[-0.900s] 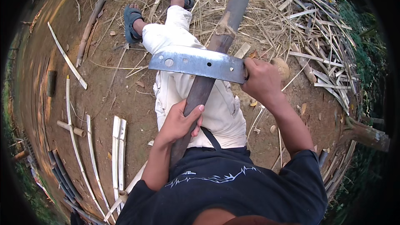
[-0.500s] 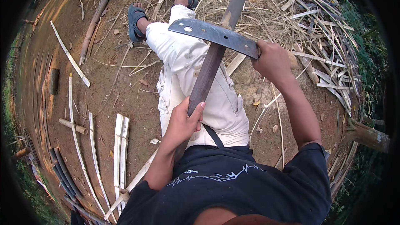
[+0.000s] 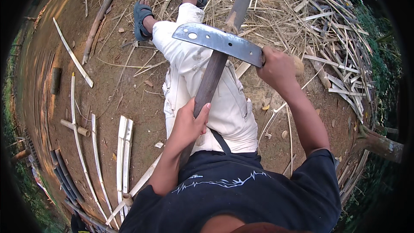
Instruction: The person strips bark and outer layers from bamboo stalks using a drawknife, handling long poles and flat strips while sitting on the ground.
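Observation:
A dark bamboo pole (image 3: 212,77) runs slantwise over my lap, from my waist up past my knees. My left hand (image 3: 188,123) is wrapped round its lower part. In my right hand (image 3: 280,70) is the pale wooden handle of a machete; my fingers hide most of that handle. The machete (image 3: 217,43) has a broad grey blade with several holes, and it lies across the pole, pointing left. Just beyond the blade, a pale brown scraped patch (image 3: 232,20) shows on the pole.
Split bamboo strips (image 3: 125,151) and a short bamboo piece (image 3: 76,127) lie on the dirt at left. A heap of slats (image 3: 340,56) and shavings spreads at the far right. My sandalled feet (image 3: 143,19) are at the far left. A thicker pole (image 3: 102,17) lies beyond them.
The machete has shifted slightly left and toward me, its blade tilting so its face looks brighter. My right hand moved with it. My left hand keeps its hold on the pole.

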